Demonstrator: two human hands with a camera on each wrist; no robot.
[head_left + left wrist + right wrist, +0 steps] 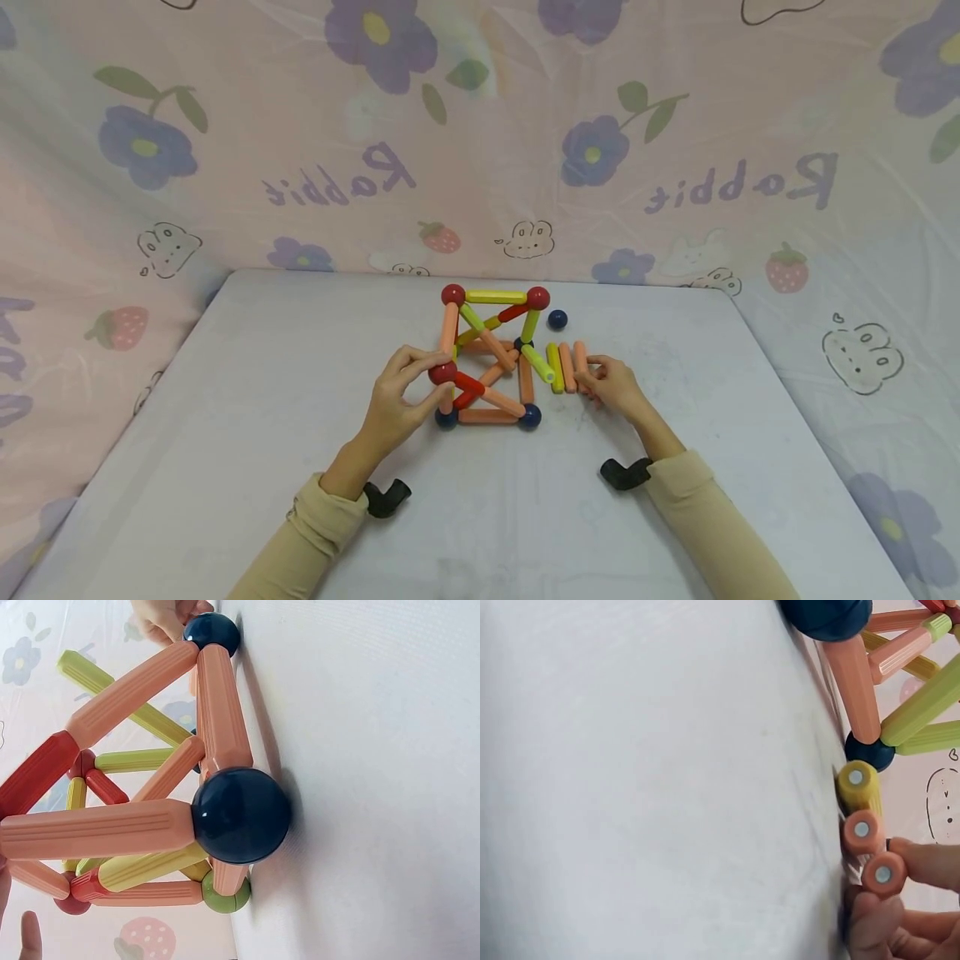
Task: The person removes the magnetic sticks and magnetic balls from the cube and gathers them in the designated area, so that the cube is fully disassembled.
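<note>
A frame of coloured rods and balls stands on the table. My left hand [397, 403] pinches the red ball [442, 372] at its near left upper corner, above a dark blue ball [447, 416]; a blue ball [241, 815] is large in the left wrist view. Right of the frame, my right hand [613, 385] pinches an orange rod [581, 357], the rightmost of a short row. Beside it lie another orange rod [567, 367] and a yellow rod [555, 367]. The right wrist view shows the held rod's [883, 874] end between thumb and fingers.
A loose dark blue ball [557, 319] lies behind the row of rods, near the frame's back right red ball [537, 298]. The white table [247, 400] reaches back to a patterned cloth [480, 192], which also hangs at both sides.
</note>
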